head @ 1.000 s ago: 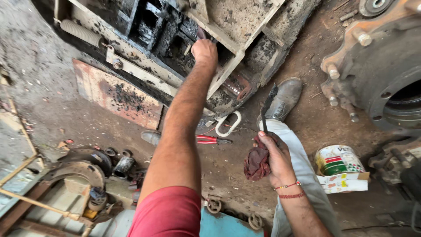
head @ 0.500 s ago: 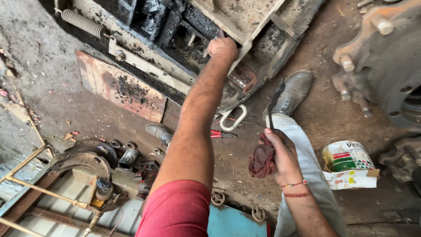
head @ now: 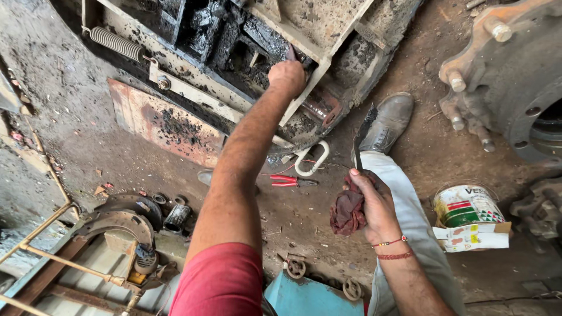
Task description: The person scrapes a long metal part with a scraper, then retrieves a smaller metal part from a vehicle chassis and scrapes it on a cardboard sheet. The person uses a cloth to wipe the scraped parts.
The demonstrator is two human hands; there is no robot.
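Observation:
My left hand (head: 287,76) reaches forward with the arm stretched out and is closed on something small and dark at a greasy, blackened metal frame (head: 234,47); what it holds is mostly hidden. My right hand (head: 374,202) is held near my knee and grips a dark red rag (head: 348,210) together with a thin dark blade-like tool (head: 360,137) that points up. Red thread bracelets circle the right wrist. My trouser leg and a grey shoe (head: 389,120) lie just beyond the right hand.
Red-handled pliers (head: 290,181) and a white carabiner-shaped link (head: 310,159) lie on the dirt floor. A paint tin (head: 465,205) sits on a carton at right. A rusty wheel hub (head: 509,70) is at top right. Brake shoes (head: 120,219) and a coil spring (head: 117,42) are at left.
The view has shifted, so the frame sits lower and more to the right. My left hand stays at the greasy frame. My right hand still holds the rag and tool.

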